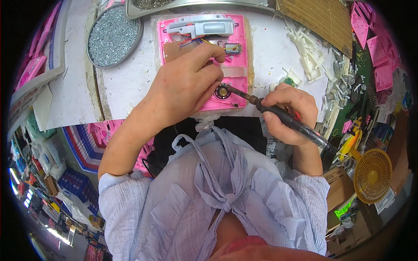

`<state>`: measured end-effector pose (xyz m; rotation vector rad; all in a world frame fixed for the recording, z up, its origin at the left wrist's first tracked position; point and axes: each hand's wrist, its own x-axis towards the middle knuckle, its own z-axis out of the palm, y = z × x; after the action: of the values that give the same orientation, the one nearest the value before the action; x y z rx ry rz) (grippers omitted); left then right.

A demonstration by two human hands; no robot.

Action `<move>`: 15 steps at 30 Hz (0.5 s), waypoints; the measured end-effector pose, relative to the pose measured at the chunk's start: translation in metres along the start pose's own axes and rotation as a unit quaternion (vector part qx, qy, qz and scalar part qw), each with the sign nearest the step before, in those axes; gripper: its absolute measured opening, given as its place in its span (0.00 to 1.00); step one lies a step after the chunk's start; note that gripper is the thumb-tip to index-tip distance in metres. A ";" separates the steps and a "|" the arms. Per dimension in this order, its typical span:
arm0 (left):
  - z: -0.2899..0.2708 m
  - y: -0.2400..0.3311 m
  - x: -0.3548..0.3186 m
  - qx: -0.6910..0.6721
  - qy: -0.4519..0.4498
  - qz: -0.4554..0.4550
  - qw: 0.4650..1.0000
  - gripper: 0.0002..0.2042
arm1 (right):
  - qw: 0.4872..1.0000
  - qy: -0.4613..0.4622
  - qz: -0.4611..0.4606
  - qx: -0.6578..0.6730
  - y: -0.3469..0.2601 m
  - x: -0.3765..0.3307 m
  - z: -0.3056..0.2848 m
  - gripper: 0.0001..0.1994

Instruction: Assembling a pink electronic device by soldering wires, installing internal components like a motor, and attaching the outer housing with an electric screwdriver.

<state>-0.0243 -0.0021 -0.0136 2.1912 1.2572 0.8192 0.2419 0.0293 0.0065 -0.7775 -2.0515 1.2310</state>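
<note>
A pink plastic housing [239, 71] lies on the white table in front of me. Across its far end sits a grey motor or battery unit [213, 28] with coloured wires. A small boxed part [232, 48] is fixed at its right, and a round speaker [223, 91] sits near the close edge. In my right hand [292, 111] is a black-handled soldering iron [289, 119], its tip at the speaker's rim. My left hand [187, 80] reaches over the housing with fingers pinched just beside that tip; whatever they pinch, perhaps a wire, is hidden.
A round metal tray of screws [114, 37] stands at the far left. White plastic parts [307, 54] lie scattered to the right, near a cardboard sheet [315, 21]. Pink panels [378, 56] pile up at the far right. A yellow fan [372, 176] stands beside my right arm.
</note>
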 end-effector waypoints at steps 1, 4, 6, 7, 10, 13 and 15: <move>0.000 0.000 0.000 0.001 0.000 0.002 1.000 0.10 | 1.000 -0.003 -0.001 -0.001 0.000 0.000 -0.001 0.11; 0.000 0.000 0.000 -0.003 0.001 0.001 1.000 0.10 | 0.999 -0.001 0.043 0.026 -0.002 -0.002 0.000 0.11; 0.000 0.000 0.000 -0.006 0.003 0.002 1.000 0.10 | 0.996 0.007 0.078 0.049 -0.005 -0.004 0.000 0.11; 0.001 0.000 0.000 -0.005 0.005 0.002 1.000 0.10 | 0.994 0.013 0.091 0.059 -0.007 -0.005 -0.001 0.11; 0.001 0.000 0.000 -0.002 0.007 0.002 1.000 0.10 | 0.991 0.043 0.099 0.078 -0.007 -0.010 -0.001 0.11; 0.001 0.001 0.000 0.000 0.009 0.005 1.000 0.10 | 0.990 0.049 0.100 0.084 -0.007 -0.013 -0.003 0.11; 0.001 0.000 0.000 -0.003 0.008 0.003 1.000 0.10 | 0.991 0.047 0.096 0.080 -0.007 -0.013 -0.005 0.11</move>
<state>-0.0237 -0.0024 -0.0138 2.1892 1.2548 0.8446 0.2525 0.0196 0.0117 -0.9549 -1.8094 1.4168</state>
